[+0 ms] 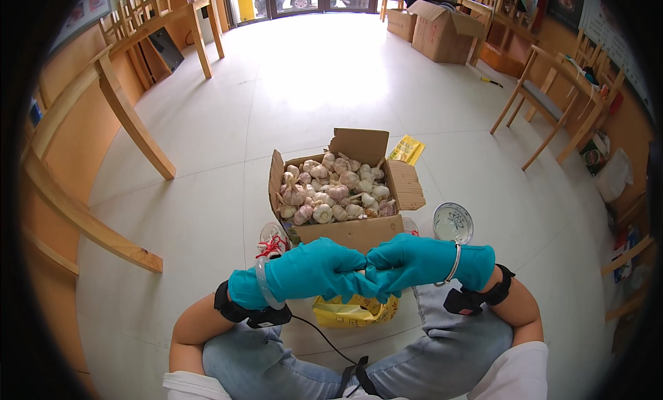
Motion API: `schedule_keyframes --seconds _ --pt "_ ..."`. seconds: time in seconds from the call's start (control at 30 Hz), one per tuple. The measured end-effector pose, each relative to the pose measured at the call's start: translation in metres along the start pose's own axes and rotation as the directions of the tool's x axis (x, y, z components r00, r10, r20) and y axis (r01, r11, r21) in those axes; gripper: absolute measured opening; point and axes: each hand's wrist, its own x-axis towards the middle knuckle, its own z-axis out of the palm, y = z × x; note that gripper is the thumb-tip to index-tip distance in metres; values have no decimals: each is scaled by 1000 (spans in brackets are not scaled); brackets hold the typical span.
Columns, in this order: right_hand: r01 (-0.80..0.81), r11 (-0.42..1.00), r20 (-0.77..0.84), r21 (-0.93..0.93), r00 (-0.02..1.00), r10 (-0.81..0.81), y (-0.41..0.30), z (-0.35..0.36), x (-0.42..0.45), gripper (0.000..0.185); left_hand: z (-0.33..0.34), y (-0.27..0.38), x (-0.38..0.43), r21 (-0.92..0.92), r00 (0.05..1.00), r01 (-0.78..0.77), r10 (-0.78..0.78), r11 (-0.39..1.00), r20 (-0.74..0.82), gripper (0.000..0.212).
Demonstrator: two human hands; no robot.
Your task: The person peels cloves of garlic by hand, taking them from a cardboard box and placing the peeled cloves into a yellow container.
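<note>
My left hand point(321, 268) and my right hand point(406, 265), both in teal gloves, meet at the fingertips above my lap. Their fingers are curled around a small pale thing, mostly hidden, possibly garlic. Just below them, a yellow plastic bag point(344, 317) stands on the floor between my legs. In front of my hands is an open cardboard box point(352, 234) filled with garlic bulbs point(338, 192). A patterned bowl point(453, 223) sits on the floor to the right of the box.
A yellow packet point(407, 150) lies behind the box's right corner. Wooden table legs point(134, 115) rise at left. A wooden chair point(544, 100) stands at right, and larger cardboard boxes point(440, 37) are at the back right. A yellow-and-black tool point(491, 82) lies on the floor.
</note>
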Motion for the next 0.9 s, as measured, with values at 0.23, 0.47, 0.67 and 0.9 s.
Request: schedule_keyframes --seconds 0.23,0.47,0.67,0.9 --pt "-35 982 -43 187 998 44 7 2 4 28 -3 1 3 107 1000 -11 10 994 10 20" --pt "-110 801 -94 589 975 203 -4 11 0 18 -6 1 -3 -232 998 46 -34 972 52 34" --pt "-67 778 -140 625 970 196 -11 12 6 17 -5 2 -8 -351 998 45 -57 935 -22 22" --pt "-47 720 -207 692 943 261 -19 16 9 14 -9 2 -10 -382 996 19 -50 924 -71 24"
